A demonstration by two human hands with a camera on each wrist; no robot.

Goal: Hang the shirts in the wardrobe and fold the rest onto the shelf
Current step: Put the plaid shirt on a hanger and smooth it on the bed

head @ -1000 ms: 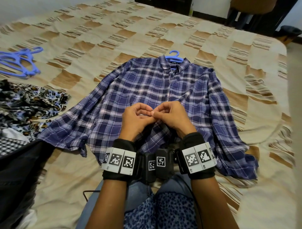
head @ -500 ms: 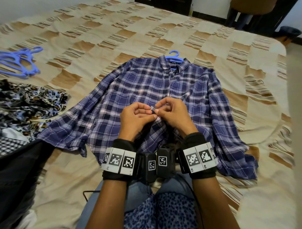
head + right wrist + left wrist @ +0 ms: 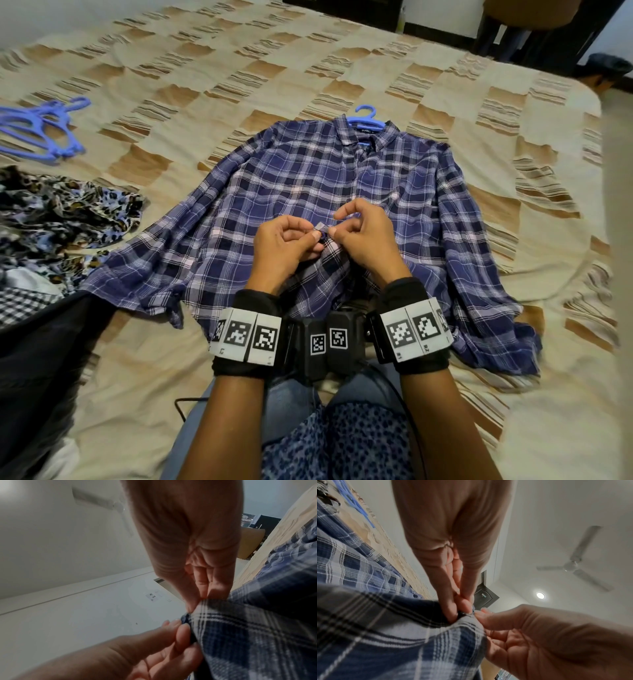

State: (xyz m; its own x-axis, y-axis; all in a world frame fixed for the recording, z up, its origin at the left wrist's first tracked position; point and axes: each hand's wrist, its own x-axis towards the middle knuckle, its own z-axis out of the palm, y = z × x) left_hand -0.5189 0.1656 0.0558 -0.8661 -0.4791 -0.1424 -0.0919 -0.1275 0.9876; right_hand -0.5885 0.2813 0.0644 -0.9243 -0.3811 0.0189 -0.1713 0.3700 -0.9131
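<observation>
In the head view a blue plaid shirt (image 3: 308, 192) lies spread flat in the middle of the frame, on a bed cover (image 3: 205, 68) with beige and brown squares. The collar points to the top of the frame, and the hook of a blue hanger (image 3: 365, 116) comes out above the collar. The sleeves spread to the lower left and the lower right.

Both hands meet just below the centre of the frame, over the front opening of the shirt. The left hand (image 3: 284, 240) pinches the front edge of the shirt between thumb and fingers, and the right hand (image 3: 366, 236) pinches the same edge from the other side, so that the fingertips nearly touch. The cloth is lifted a little from the bed at this place. In the left wrist view the left hand (image 3: 453, 574) and the right hand (image 3: 539, 635) both grasp the plaid cloth (image 3: 385, 635) at one small point. The right wrist view shows the same pinch on the shirt (image 3: 257, 635). Whether a button is between the fingers, I cannot tell.

At the upper left of the head view lies a bundle of blue hangers (image 3: 37, 130). Below them, at the left edge, lies a heap of leopard-print cloth (image 3: 65, 212), and a dark garment (image 3: 41, 359) is at the lower left.
</observation>
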